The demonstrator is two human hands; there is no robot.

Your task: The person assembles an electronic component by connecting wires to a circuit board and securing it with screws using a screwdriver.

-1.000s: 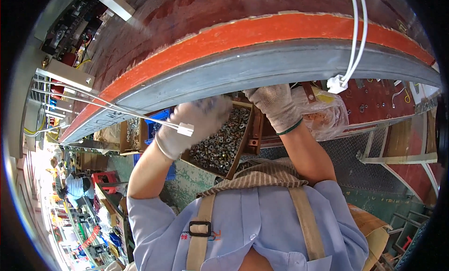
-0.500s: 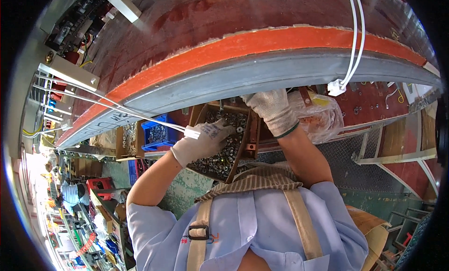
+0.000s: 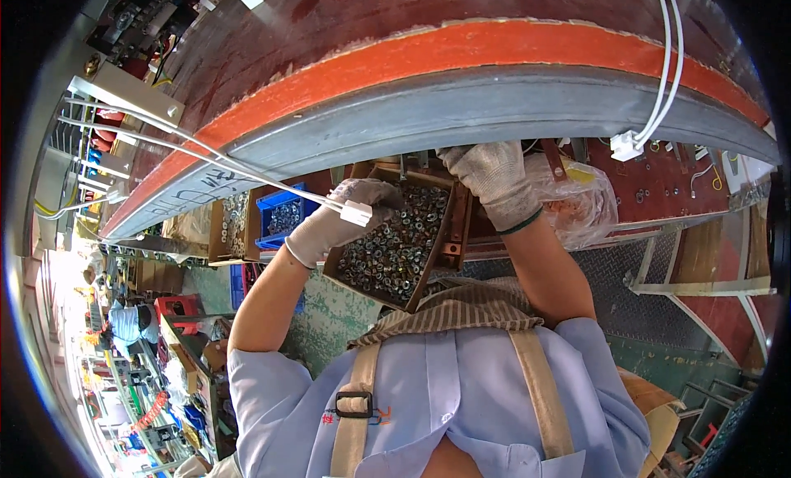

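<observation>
My left hand, in a pale work glove, is over the upper left part of an open cardboard box. Its fingers are bent together near the box's far side; what they pinch, if anything, is too small to make out. Inside the box lie many small metal nuts. A thin metal bolt or rod stands by the box's far edge. Beyond the box's right corner, my gloved right hand reaches up beneath the grey rail. Its fingertips are hidden by that rail.
A white cable connector dangles in front of my left hand; another connector hangs at right. A blue bin and a box of washers stand left. A clear plastic bag lies right of my right hand. The orange-edged shelf overhangs.
My left hand has come up out of the nuts and drawn back toward the box's far left side, uncovering more nuts. My right hand stays under the rail. The view has shifted slightly.
</observation>
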